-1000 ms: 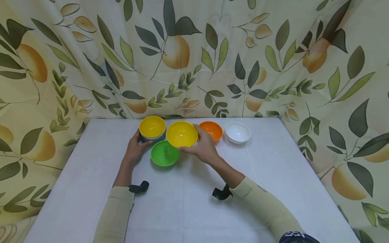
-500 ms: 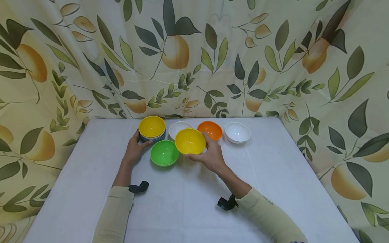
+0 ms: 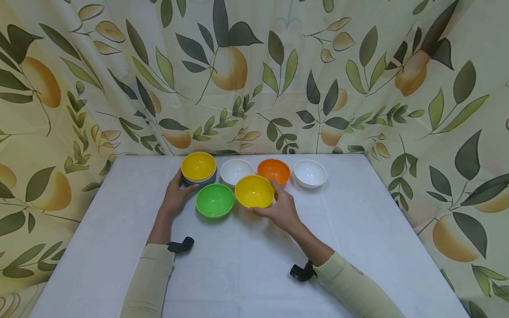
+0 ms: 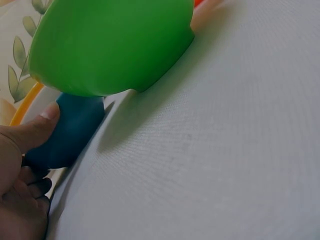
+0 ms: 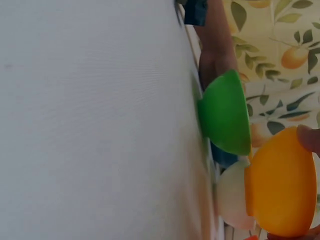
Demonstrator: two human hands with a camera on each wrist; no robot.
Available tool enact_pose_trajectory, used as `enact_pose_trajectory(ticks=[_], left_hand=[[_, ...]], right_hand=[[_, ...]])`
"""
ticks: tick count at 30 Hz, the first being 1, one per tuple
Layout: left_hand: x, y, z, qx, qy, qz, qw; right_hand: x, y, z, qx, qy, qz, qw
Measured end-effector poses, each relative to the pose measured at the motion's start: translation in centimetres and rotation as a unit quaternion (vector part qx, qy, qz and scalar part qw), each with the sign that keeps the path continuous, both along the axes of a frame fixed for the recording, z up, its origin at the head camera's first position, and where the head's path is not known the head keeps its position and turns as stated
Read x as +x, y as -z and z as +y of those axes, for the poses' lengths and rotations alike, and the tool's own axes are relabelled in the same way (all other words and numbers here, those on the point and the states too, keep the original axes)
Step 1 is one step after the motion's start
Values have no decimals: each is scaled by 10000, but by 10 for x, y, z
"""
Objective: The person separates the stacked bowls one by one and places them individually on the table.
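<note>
While my right hand [image 3: 284, 210] has the yellow bowl [image 3: 254, 191] off the cloth, my left hand [image 3: 175, 194] holds the stack of bowls [image 3: 199, 171] at back left. Right grip: thumb low on the bowl's near side, fingers at its right side near the rim, hand open only as wide as the bowl needs. Bowl is mouth up, tipped a bit toward the head camera; right wrist view shows its base clear of the table [image 3: 238, 269]. Left grip: hand curved round the stack, thumb on the blue bottom bowl [image 4: 75, 132], fingers on the outer side, partly hidden. Stack order from the top: yellow top bowl [image 3: 199, 164], pale bowl [image 4: 41, 104], blue. Green bowl [image 3: 215, 200] sits upright just in front of the stack, between my hands; can't tell if the lifted bowl touches its rim. Back row, right of the stack: white bowl [image 3: 236, 170] partly covered by the lifted one, orange bowl [image 3: 273, 170] behind my right fingers, second white bowl [image 3: 310, 172] at the right end. Leaf-and-fruit print curtain [image 3: 278, 110] behind the table.
</note>
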State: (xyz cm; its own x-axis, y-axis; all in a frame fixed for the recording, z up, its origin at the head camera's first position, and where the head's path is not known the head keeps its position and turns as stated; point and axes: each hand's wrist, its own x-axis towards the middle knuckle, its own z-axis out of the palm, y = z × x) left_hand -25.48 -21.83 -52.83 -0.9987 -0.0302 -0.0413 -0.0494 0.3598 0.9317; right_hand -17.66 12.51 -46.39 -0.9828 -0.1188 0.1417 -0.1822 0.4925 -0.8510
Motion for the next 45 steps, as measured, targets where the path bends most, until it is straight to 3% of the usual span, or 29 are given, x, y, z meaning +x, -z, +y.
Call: enact_pose_trajectory(ticks=[20, 36, 45], left_hand=[[0, 1, 0, 8, 39, 88, 10000], [-1, 3, 0, -45, 41, 97, 9999], [0, 2, 0, -50, 2, 82, 10000]], right_hand=[[1, 20, 8, 173, -28, -358, 9992], [2, 24, 10, 445, 37, -727, 9964], [2, 24, 10, 374, 51, -700, 9968]])
